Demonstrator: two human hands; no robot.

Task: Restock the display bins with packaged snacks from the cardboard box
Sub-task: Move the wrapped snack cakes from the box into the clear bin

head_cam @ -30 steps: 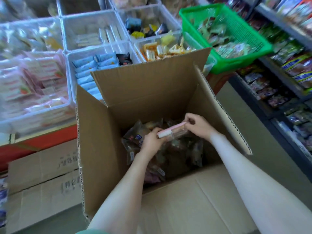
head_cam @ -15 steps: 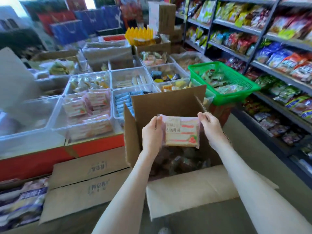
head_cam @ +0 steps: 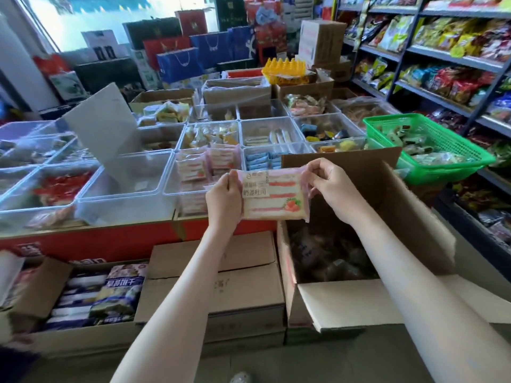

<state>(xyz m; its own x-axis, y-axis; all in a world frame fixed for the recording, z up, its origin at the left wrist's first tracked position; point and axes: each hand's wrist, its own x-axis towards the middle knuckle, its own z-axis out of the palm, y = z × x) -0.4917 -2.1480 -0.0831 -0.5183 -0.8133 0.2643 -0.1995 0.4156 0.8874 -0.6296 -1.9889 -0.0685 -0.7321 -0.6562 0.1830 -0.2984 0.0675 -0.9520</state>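
While you hold the pink strawberry snack packet (head_cam: 273, 194) up at the left edge of the cardboard box (head_cam: 401, 217), here's where it can get away from you. Furthest left of the box sits a nearly bare clear bin (head_cam: 124, 183). Swing wide and the packet lands there, in the wrong stock. Next toward the box, the bin of matching pink packets (head_cam: 171, 189) looks your likely target, and it's piled high at the back. Lay yours carelessly on that pile and it could slide over the front rim onto the closed cartons (head_cam: 221, 272) on the floor left of the box. Your left hand (head_cam: 224, 194) grips the packet's left edge, fingers curled round it. Your right hand (head_cam: 336, 189) only pinches the wrapper's top right corner. That's a thin hold on slick film: release the left first and the packet may swing, tear or fall back into the box. Right of the box, the green basket (head_cam: 448, 167) holds different stock, so overshooting that way mixes the lines.
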